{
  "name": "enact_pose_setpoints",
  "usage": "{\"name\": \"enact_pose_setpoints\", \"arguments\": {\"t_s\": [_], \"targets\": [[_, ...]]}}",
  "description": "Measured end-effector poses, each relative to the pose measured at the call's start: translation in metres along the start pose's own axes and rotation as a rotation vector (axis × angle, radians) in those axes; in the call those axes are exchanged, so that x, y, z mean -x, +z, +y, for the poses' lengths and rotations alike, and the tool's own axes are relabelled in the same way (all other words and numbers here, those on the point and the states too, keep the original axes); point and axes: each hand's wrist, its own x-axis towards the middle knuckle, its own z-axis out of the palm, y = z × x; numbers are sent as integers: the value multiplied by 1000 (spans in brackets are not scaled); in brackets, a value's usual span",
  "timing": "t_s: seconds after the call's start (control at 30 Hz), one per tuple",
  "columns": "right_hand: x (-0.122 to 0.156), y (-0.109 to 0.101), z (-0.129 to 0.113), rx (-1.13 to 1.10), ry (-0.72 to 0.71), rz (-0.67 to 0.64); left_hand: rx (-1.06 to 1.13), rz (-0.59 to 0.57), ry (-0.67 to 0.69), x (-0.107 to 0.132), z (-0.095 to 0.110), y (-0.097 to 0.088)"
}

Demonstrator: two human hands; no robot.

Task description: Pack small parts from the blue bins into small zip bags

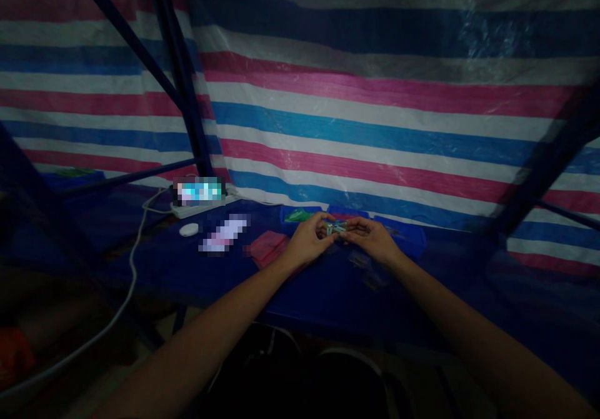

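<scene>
My left hand [309, 239] and my right hand [372, 239] meet over the blue table, fingers curled in towards each other. Between their fingertips is a cluster of small pale, shiny pieces [335, 227]; whether these are loose or inside a clear packet I cannot tell. Both hands appear closed on it. Just below the right hand lie small clear packets [360, 259] with dim contents. A red plastic bag [267, 247] lies flat beside my left wrist. Behind the hands stand blue bins, one with green items [300, 215] inside and another bin [415, 237] at the right.
A white power strip [201, 207] with a lit screen on it stands at the back left, its white cable [134, 269] trailing off the table. Near it lie a round white object [189, 229] and a blurred-out phone-like shape [224, 233]. Blue frame posts [190, 119] and striped sheeting enclose the table.
</scene>
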Motion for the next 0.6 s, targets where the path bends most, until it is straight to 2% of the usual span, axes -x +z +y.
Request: {"name": "enact_pose_setpoints", "arguments": {"t_s": [0.37,0.5,0.6], "targets": [[0,2,-2,40,-35,-31,-70,-14,-4,1,0,-2],[-2,0,2,59,-26,32,-80,23,6,0,-2,-1],[-1,-1,-1,156,-68,146,-110,123,38,-2,-1,-2]]}}
